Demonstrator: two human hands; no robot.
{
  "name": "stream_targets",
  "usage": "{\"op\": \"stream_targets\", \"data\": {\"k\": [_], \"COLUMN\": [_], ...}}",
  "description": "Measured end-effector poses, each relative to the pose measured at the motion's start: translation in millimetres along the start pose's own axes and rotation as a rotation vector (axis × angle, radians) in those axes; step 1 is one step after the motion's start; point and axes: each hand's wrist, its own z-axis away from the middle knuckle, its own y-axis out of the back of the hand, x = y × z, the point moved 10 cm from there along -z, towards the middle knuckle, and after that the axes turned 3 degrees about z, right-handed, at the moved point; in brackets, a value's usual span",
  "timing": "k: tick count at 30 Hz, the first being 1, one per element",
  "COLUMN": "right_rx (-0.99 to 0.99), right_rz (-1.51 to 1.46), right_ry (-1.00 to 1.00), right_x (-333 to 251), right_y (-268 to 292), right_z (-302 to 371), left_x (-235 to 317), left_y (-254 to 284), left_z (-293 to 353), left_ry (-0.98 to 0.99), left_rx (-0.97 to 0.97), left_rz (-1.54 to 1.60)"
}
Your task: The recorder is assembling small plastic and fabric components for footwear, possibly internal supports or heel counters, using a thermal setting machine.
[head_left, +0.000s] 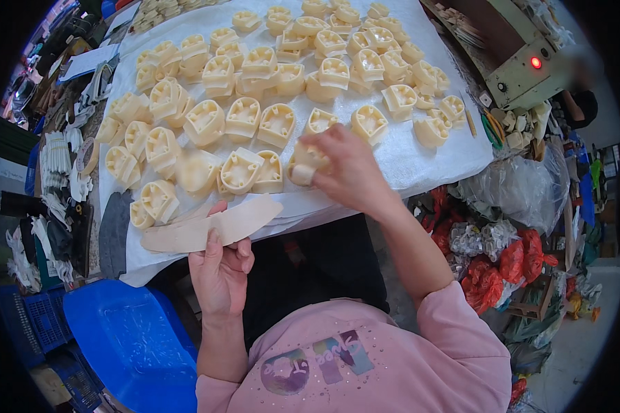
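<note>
My left hand (218, 265) pinches a beige leaf-shaped strip (244, 219) between thumb and fingers, at the near edge of the table. It looks like a thin, flexible sheet, but I cannot tell the material. My right hand (348, 168) reaches over the table with bent fingers around a cream moulded shoe heel (310, 157), partly hidden by the hand. A pale wrap covers one fingertip. Many similar hollow, D-shaped heels stand about, among them one heel (241, 171) between my hands and another heel (370, 124) beyond the right one.
White sheeting (420, 165) covers the table. A blue plastic tub (127, 337) sits at lower left, below a dark grey cloth (116, 234). At right are a control box (527, 72) with a lit red lamp, red plastic bags (486, 282) and a person (582, 103).
</note>
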Motion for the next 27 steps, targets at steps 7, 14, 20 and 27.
{"op": "stream_targets", "data": {"k": [7, 14, 20, 27], "right_rx": [0.362, 0.465, 0.553, 0.551], "right_rz": [-0.749, 0.027, 0.348, -0.317], "right_ry": [-0.123, -0.158, -0.242, -0.412], "right_x": [48.0, 69.7, 77.4, 94.7], "right_y": [35.0, 44.4, 73.5, 70.8], "right_z": [40.6, 90.3, 104.1, 122.6], "left_x": [-2.6, -15.3, -17.4, -19.3], "left_y": [-7.1, -17.2, -12.9, -19.3], "left_z": [-0.9, 3.4, 3.7, 3.7], "left_ry": [0.03, 0.1, 0.043, 0.001], "left_rx": [-0.041, -0.114, 0.033, -0.123], "left_rz": [0.088, 0.085, 0.05, -0.022]}}
